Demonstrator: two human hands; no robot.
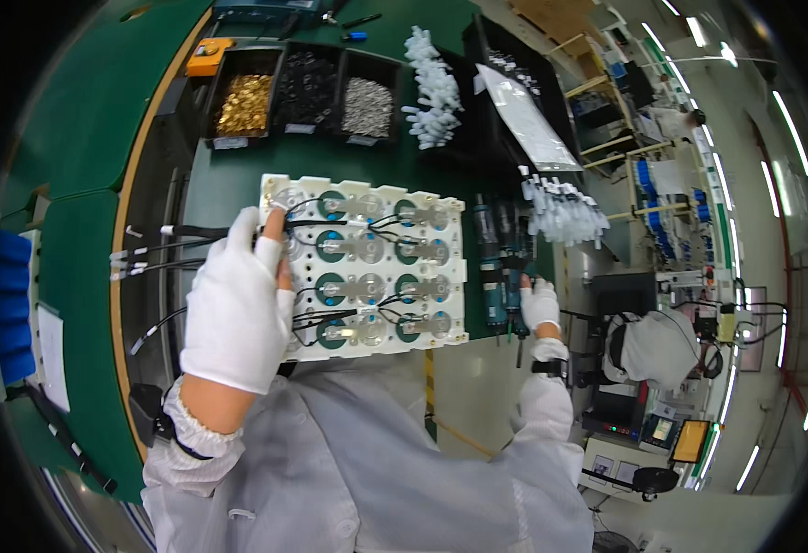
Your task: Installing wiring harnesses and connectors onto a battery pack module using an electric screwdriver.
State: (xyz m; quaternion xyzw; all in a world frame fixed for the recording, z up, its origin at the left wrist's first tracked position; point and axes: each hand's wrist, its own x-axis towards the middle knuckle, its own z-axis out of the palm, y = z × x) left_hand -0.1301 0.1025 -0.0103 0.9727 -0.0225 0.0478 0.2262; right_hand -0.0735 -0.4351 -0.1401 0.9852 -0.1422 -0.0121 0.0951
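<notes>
A white plastic battery-module frame [358,263] lies on the table in front of me. Rows of round openings, clear discs, metal strips and black wires cover it. My left hand [238,304], in a white glove with bare thumb and index tips, rests over its left edge, finger and thumb apart. Black cables [192,230] run out leftward from beneath that hand. At the right, teal-and-black electric screwdrivers [491,267] stand side by side. My right hand [540,309], also gloved, is closed at the rightmost one; its grip is partly hidden.
Black bins of brass-coloured parts [245,106], black parts [308,92] and silver fasteners [367,106] line the back. Pale plastic pieces [432,88] are heaped beside them, more [565,212] lying at the right. A plastic bag [528,120] covers a black tray. Another person [657,350] is farther right.
</notes>
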